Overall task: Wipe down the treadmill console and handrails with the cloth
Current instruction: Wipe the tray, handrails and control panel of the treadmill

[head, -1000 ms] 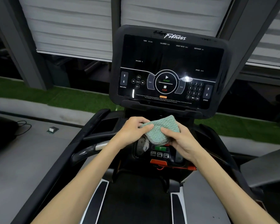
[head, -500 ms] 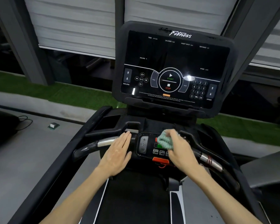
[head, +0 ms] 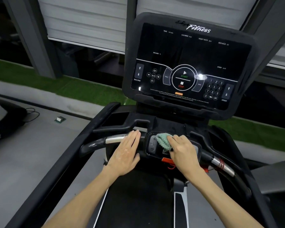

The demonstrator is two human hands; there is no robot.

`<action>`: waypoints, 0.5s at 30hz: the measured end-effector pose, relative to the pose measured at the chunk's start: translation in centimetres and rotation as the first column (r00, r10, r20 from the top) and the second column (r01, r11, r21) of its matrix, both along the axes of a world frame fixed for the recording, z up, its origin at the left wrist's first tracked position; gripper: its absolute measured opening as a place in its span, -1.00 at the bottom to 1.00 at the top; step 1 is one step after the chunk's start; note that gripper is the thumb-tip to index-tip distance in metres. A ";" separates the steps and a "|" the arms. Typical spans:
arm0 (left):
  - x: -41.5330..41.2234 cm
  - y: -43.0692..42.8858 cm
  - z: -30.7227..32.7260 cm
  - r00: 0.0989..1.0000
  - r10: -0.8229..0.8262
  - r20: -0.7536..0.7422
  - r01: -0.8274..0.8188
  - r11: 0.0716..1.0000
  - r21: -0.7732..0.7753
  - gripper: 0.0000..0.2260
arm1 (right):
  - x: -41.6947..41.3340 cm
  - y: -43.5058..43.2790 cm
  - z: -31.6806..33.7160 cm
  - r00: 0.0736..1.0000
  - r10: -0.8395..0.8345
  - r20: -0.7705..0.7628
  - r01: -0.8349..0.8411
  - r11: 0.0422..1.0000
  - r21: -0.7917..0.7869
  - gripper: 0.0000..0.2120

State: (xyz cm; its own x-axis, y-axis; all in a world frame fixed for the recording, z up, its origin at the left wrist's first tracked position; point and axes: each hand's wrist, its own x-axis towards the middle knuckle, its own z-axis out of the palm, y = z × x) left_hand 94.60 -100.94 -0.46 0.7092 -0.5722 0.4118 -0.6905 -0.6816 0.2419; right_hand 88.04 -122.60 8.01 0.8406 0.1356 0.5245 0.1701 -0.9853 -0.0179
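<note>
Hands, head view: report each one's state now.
Left hand: open, fingers straight, laid over the left handrail.
Right hand: closed on the cloth, pressing it to the small control panel.

White slatted shutters (head: pixel 89 22) hang at twelve o'clock between grey pillars (head: pixel 31 38); a green turf strip (head: pixel 72 89) borders the dull grey floor (head: pixel 31 153) at nine o'clock.

Single head-worn view, facing forward and down, close over the console (head: pixel 187 63) — edges seemingly warped
</note>
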 end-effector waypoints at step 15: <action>0.0 -0.1 -0.3 1.000 0.003 -0.017 -0.003 1.000 -0.016 -0.30 | -0.8 0.6 -1.2 0.994 -0.089 -0.058 0.090 0.996 0.014 -0.49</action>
State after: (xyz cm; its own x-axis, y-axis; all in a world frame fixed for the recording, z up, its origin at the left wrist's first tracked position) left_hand 94.57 -101.03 -0.79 0.7179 -0.5634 0.4088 -0.6842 -0.6794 0.2651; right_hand 87.29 -122.00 6.76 0.8774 0.0504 0.4770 0.0799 -0.9959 -0.0417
